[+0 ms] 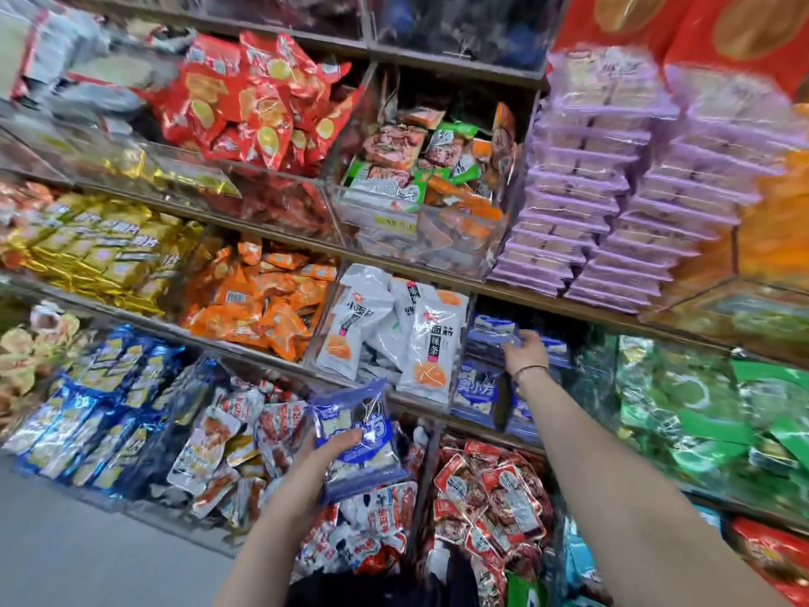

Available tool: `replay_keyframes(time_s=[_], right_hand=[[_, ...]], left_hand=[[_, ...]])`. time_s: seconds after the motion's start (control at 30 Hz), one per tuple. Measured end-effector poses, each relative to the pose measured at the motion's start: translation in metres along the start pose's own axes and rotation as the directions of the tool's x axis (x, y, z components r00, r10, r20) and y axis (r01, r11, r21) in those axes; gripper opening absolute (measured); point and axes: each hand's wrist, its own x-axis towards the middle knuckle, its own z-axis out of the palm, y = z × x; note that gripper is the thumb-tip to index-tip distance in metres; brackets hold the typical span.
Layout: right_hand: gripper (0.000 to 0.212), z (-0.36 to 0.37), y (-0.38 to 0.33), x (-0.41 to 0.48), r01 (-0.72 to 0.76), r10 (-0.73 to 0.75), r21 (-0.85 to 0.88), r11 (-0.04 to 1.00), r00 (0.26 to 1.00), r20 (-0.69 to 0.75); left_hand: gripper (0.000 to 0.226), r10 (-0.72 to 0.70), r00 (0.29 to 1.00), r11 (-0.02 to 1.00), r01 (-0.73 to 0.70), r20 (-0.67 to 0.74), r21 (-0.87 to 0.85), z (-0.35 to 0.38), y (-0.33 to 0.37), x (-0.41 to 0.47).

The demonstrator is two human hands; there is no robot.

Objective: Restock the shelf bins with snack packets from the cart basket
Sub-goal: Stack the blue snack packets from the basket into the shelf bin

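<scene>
My left hand holds a stack of blue-and-white snack packets in front of the lower shelves, thumb across the top packet. My right hand reaches into a clear shelf bin of matching blue packets and grips one blue packet at the top of that pile. A dark band circles the right wrist. The cart basket is out of view.
Clear bins fill the shelves: white packets left of the blue bin, orange packets, red packets below, green packets to the right, purple stacks above. Grey floor lies at lower left.
</scene>
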Motion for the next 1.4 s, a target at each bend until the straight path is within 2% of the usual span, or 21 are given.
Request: replay_keyframes(time_s=[0.03, 0.07, 0.13, 0.17, 0.23, 0.33, 0.37, 0.47, 0.53, 0.63, 0.7, 0.77, 0.87, 0.93, 0.97, 1.07, 1.13, 1.23, 1.3, 1.37, 1.4], right_hand=[[0.037, -0.001, 0.000, 0.003, 0.061, -0.069, -0.209, 0.976, 0.997, -0.028], [0.037, -0.002, -0.001, 0.003, 0.089, -0.109, -0.341, 0.936, 0.993, -0.040], [0.038, -0.002, -0.005, 0.004, 0.093, -0.126, -0.457, 0.885, 0.991, -0.042], [0.038, -0.002, -0.008, 0.005, 0.083, -0.114, -0.462, 0.883, 0.993, -0.040], [0.038, 0.000, -0.010, 0.005, 0.072, -0.086, -0.351, 0.934, 0.996, -0.026], [0.050, -0.002, -0.007, -0.005, 0.107, -0.106, -0.063, 0.992, 0.994, 0.027], [0.054, -0.005, -0.005, -0.013, 0.124, -0.125, 0.015, 0.992, 0.990, 0.068], [0.056, -0.014, 0.006, -0.046, 0.152, -0.178, 0.184, 0.971, 0.975, 0.133], [0.042, -0.021, 0.016, -0.079, 0.206, -0.244, 0.211, 0.956, 0.954, 0.174], [0.014, -0.024, 0.030, -0.136, 0.315, -0.354, 0.164, 0.935, 0.866, 0.353], [0.018, -0.021, 0.032, -0.170, 0.344, -0.366, 0.140, 0.929, 0.790, 0.492], [0.025, -0.014, 0.032, -0.192, 0.339, -0.353, 0.136, 0.931, 0.742, 0.570], [0.028, -0.007, 0.032, -0.205, 0.339, -0.345, 0.109, 0.934, 0.784, 0.517], [0.025, -0.008, 0.031, -0.205, 0.315, -0.348, 0.153, 0.937, 0.792, 0.502], [0.022, -0.010, 0.030, -0.205, 0.303, -0.361, 0.195, 0.933, 0.778, 0.514], [0.011, -0.012, 0.031, -0.201, 0.208, -0.355, 0.317, 0.925, 0.773, 0.527], [0.020, -0.015, 0.034, -0.196, 0.018, -0.265, 0.413, 0.911, 0.793, 0.549], [0.027, -0.025, 0.040, -0.185, -0.249, -0.189, 0.632, 0.734, 0.819, 0.542], [0.031, -0.034, 0.046, -0.171, -0.295, -0.117, 0.711, 0.639, 0.876, 0.468], [0.030, -0.042, 0.051, -0.154, -0.291, -0.024, 0.740, 0.606, 0.924, 0.383], [0.023, -0.045, 0.054, -0.144, -0.306, 0.047, 0.750, 0.587, 0.937, 0.345]], left_hand=[[0.119, 0.012, 1.000, 1.000, -0.012, 0.000, -0.012, 0.002, 0.001, -0.002], [0.123, 0.022, 1.000, 1.000, -0.022, -0.009, -0.020, 0.003, 0.001, -0.002], [0.127, 0.035, 0.998, 0.999, -0.036, -0.042, -0.020, 0.006, 0.001, -0.003], [0.128, 0.041, 0.998, 0.999, -0.041, -0.053, -0.012, 0.007, 0.001, -0.003], [0.127, 0.043, 0.998, 0.999, -0.044, -0.049, -0.012, 0.010, 0.002, -0.004], [0.113, 0.023, 0.999, 0.999, -0.024, -0.030, -0.035, 0.015, 0.003, -0.009], [0.114, 0.023, 0.999, 0.999, -0.025, -0.029, -0.036, 0.016, 0.003, -0.011], [0.138, 0.039, 0.999, 0.999, -0.040, -0.037, -0.020, 0.021, 0.003, -0.015], [0.140, 0.048, 0.998, 0.999, -0.048, -0.036, -0.016, 0.026, 0.003, -0.017], [0.133, 0.040, 0.999, 0.999, -0.040, -0.013, 0.003, 0.035, 0.001, -0.023], [0.129, 0.058, 0.998, 0.998, -0.058, 0.029, 0.005, 0.041, -0.001, -0.026], [0.127, 0.055, 0.997, 0.998, -0.057, 0.061, 0.029, 0.046, -0.001, -0.030], [0.119, 0.072, 0.996, 0.992, -0.077, 0.054, 0.096, 0.052, -0.003, -0.032], [0.095, 0.116, 0.992, 0.989, -0.119, 0.046, 0.083, 0.056, 0.000, -0.035], [0.095, 0.131, 0.990, 0.988, -0.134, 0.041, 0.073, 0.057, 0.002, -0.037], [0.129, 0.156, 0.988, 0.985, -0.154, -0.017, 0.077, 0.056, 0.004, -0.034], [0.133, 0.157, 0.987, 0.985, -0.155, -0.029, 0.080, 0.057, 0.008, -0.034], [0.118, 0.124, 0.991, 0.991, -0.120, -0.052, 0.061, 0.059, 0.012, -0.033], [0.107, 0.078, 0.993, 0.996, -0.074, -0.091, 0.047, 0.058, 0.013, -0.032], [0.083, 0.047, 0.992, 0.999, -0.046, -0.117, 0.011, 0.055, 0.013, -0.030], [0.069, 0.031, 0.992, 1.000, -0.031, -0.125, 0.002, 0.054, 0.014, -0.028]])
